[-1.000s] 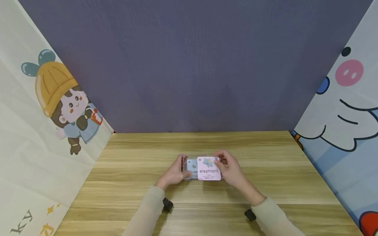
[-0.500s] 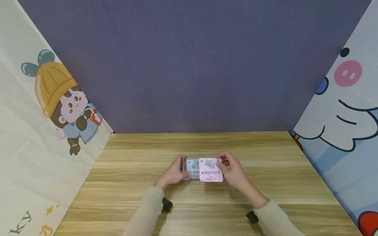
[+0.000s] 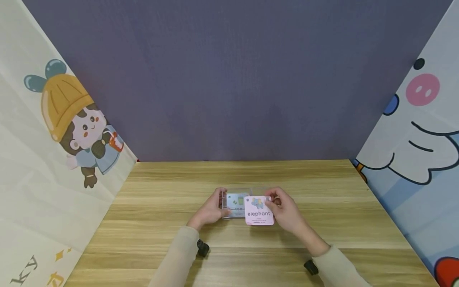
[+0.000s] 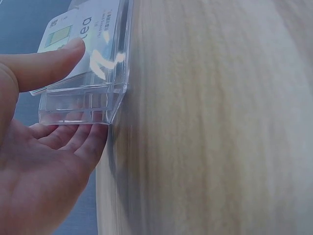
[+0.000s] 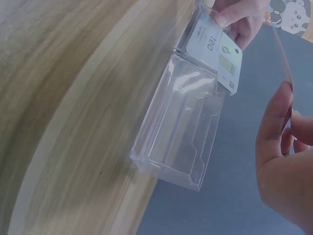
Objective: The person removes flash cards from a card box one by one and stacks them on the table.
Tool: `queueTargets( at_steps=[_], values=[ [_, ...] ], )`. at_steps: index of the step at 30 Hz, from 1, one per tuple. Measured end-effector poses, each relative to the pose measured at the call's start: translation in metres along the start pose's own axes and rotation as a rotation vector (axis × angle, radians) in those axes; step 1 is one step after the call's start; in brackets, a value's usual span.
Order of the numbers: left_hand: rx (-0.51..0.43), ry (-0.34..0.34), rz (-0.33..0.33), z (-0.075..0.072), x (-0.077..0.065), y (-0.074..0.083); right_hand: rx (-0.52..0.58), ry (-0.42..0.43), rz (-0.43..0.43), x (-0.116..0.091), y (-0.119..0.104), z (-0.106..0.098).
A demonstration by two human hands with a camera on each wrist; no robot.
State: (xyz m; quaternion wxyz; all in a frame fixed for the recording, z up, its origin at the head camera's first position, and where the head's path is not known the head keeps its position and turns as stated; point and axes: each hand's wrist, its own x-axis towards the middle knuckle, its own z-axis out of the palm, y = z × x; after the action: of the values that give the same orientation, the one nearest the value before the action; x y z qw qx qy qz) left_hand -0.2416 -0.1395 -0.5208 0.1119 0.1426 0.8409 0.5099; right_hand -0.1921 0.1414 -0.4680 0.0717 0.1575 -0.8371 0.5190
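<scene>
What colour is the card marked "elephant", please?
The elephant card is pale pink, seen best in the head view.

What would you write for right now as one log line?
left hand: grips clear box | right hand: pinches elephant card, apart from box | tea card: at box's left end

From the head we look forward and down on the table (image 3: 251, 271), well back; from each wrist we look in close, the table turned sideways. The two wrist views share the clear case (image 5: 178, 125) and tea card (image 5: 203, 44).
</scene>
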Motion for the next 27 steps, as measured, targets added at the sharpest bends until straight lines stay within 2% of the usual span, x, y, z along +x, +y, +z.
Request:
queueTargets(
  at_steps=[6,19,27],
  values=[
    [0.004,-0.002,-0.003,0.000,0.000,0.000,-0.018,-0.003,-0.005,-0.002,0.001,-0.001],
    [0.018,-0.001,-0.004,-0.001,-0.002,0.003,0.024,-0.080,0.120,-0.011,0.003,-0.001],
    [0.012,-0.002,-0.005,-0.001,-0.002,0.002,0.028,-0.082,0.147,-0.014,0.003,-0.001]
  ],
)
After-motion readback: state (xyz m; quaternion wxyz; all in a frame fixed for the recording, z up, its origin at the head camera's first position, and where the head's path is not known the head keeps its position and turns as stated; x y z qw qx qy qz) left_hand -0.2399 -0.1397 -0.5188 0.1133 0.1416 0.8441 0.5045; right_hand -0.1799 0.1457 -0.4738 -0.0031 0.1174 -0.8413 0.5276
